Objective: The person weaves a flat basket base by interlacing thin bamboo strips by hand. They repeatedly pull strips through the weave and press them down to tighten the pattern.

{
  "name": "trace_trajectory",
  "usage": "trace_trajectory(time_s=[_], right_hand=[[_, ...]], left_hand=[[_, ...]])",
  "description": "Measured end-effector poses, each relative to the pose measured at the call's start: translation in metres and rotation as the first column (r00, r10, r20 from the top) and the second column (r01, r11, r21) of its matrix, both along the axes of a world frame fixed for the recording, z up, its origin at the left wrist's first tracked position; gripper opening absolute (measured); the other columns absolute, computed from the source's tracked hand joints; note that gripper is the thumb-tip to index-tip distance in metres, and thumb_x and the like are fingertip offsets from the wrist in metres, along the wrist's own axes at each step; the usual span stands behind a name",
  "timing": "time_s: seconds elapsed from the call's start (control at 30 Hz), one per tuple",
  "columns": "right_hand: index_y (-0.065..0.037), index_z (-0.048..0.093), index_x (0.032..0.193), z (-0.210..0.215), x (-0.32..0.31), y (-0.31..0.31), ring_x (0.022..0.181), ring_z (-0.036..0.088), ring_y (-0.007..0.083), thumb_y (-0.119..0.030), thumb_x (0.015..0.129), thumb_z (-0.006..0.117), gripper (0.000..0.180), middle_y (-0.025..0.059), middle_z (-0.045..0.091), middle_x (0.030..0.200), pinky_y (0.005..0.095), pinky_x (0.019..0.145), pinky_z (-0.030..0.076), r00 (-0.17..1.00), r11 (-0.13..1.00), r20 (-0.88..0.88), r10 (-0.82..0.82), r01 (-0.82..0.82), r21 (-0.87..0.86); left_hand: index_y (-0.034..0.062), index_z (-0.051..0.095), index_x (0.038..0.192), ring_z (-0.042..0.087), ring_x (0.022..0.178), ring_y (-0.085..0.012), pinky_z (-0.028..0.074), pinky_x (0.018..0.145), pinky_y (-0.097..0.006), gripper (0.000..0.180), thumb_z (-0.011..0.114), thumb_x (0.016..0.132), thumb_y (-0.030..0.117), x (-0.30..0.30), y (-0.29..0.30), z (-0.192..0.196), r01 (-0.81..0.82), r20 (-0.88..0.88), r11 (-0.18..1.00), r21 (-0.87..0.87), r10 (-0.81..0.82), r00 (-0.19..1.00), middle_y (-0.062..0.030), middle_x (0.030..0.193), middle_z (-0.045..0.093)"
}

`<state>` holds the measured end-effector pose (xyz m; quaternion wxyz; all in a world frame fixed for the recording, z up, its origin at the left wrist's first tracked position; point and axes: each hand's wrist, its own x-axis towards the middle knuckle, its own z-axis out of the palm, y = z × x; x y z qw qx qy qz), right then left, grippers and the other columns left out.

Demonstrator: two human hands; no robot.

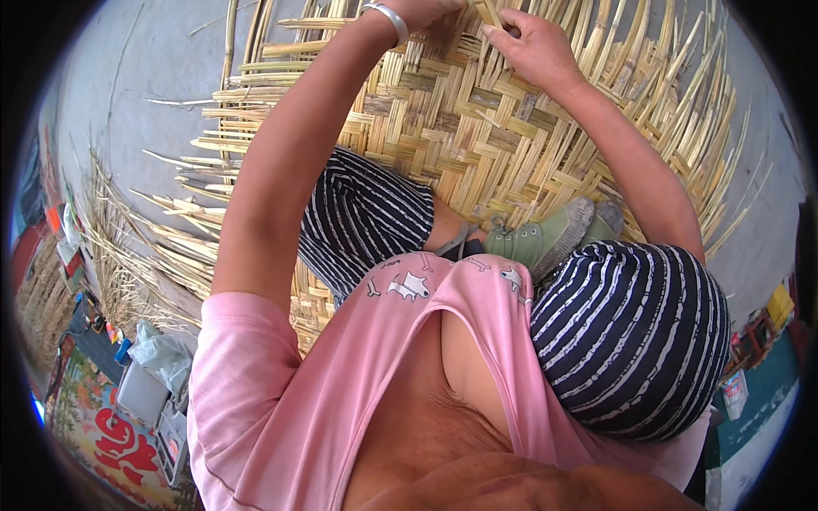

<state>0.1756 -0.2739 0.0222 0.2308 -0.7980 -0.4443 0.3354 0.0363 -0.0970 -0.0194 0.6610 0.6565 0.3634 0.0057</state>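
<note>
A mat of woven split reed strips [434,102] lies on the floor in front of me, and I sit with my legs folded on it. At the mat's far part, my right hand [545,53] pinches a flat, pale reed strip [489,15] between thumb and fingers. My left hand [426,12], with a silver bangle [388,23] on its wrist, is just left of that strip, low over the weave. The top edge of the picture cuts it off, so its fingers and anything in them are mostly hidden.
Loose strip ends [699,111] fan out past the weave on both sides. Dry stalks [115,243] lie at the left. A plastic bag [162,353] and a grey case [141,393] are at the lower left. My green shoe [537,240] rests on the mat. Grey floor [183,60] surrounds it.
</note>
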Motion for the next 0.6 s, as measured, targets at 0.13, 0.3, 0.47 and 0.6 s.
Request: trace_trajectory(time_s=[0.13,0.3,0.47,0.6], right_hand=[[-0.007,0.072,0.111,-0.008,0.004,-0.004,0.07,0.068,0.0169,-0.037,0.098,0.067,0.033,0.0073,0.067,0.074,0.0359,0.068,0.054,0.999,0.999,0.035,0.032,-0.032,-0.011],[-0.005,0.072,0.1,0.016,-0.004,0.0,0.063,0.067,0.0277,-0.028,0.091,0.066,0.026,0.017,0.066,0.069,0.0427,0.061,0.052,0.991,0.995,-0.091,-0.097,0.094,-0.044],[-0.004,0.072,0.1,0.016,-0.005,0.003,0.059,0.068,0.0213,-0.022,0.091,0.067,0.021,0.0134,0.067,0.066,0.0381,0.058,0.054,0.976,0.991,-0.173,-0.134,0.135,-0.005],[-0.004,0.072,0.101,0.021,-0.005,-0.001,0.058,0.068,0.0188,-0.018,0.092,0.067,0.018,0.0119,0.069,0.067,0.0362,0.058,0.054,0.961,0.981,-0.198,-0.192,0.194,-0.011]], left_hand=[[0.0016,0.068,0.107,0.071,0.078,-0.0281,0.056,0.071,-0.04,0.024,0.078,0.088,0.013,0.007,-0.006,0.003,0.183,-0.212,0.882,0.434,-0.097,0.973,-0.0144,0.086,0.072],[0.0097,0.065,0.125,0.071,0.096,-0.0394,0.056,0.085,-0.048,0.037,0.064,0.094,0.03,0.015,-0.022,0.001,0.265,-0.247,0.657,0.706,-0.124,0.961,-0.0206,0.109,0.072],[0.0101,0.077,0.107,0.072,0.101,-0.0371,0.057,0.09,-0.045,0.027,0.065,0.088,0.024,0.043,-0.014,0.006,0.529,-0.502,0.665,0.527,-0.258,0.825,-0.0209,0.108,0.075],[0.0062,0.076,0.109,0.074,0.094,-0.0314,0.058,0.083,-0.041,0.032,0.074,0.082,0.024,0.054,-0.008,-0.022,0.431,-0.333,0.802,0.413,-0.307,0.891,-0.02,0.102,0.076]])
